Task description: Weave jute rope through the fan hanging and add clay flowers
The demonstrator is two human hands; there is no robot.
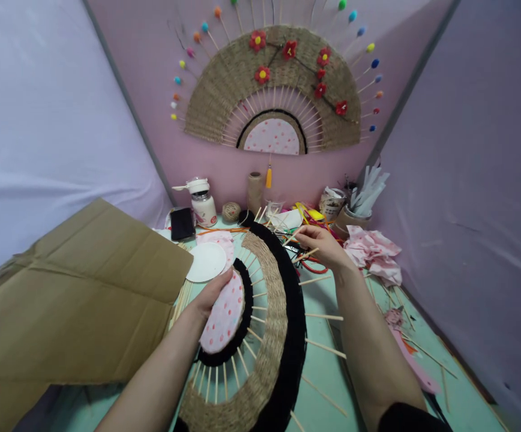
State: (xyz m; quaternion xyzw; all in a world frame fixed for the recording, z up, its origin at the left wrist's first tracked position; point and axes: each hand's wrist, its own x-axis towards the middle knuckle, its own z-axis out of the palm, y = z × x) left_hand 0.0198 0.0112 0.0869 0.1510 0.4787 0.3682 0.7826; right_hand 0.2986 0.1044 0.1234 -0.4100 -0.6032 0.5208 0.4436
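Observation:
A half-round woven fan is tilted up in front of me, with a straw-coloured band, a wide black outer band and thin wooden sticks poking out past the rim. My left hand grips its pink dotted half-circle centre, thumb on the face and the other fingers hidden behind. At the upper right rim, the fingertips of my right hand are pinched together at the end of one stick. Whether a strand of yarn is also between them I cannot tell. A small black yarn ball lies by the fan's top end.
A finished fan with red flowers hangs on the back wall. Folded cardboard stands at left. Along the back are a phone, a white bottle, twine and a can. Crumpled pink cloth and loose sticks lie right.

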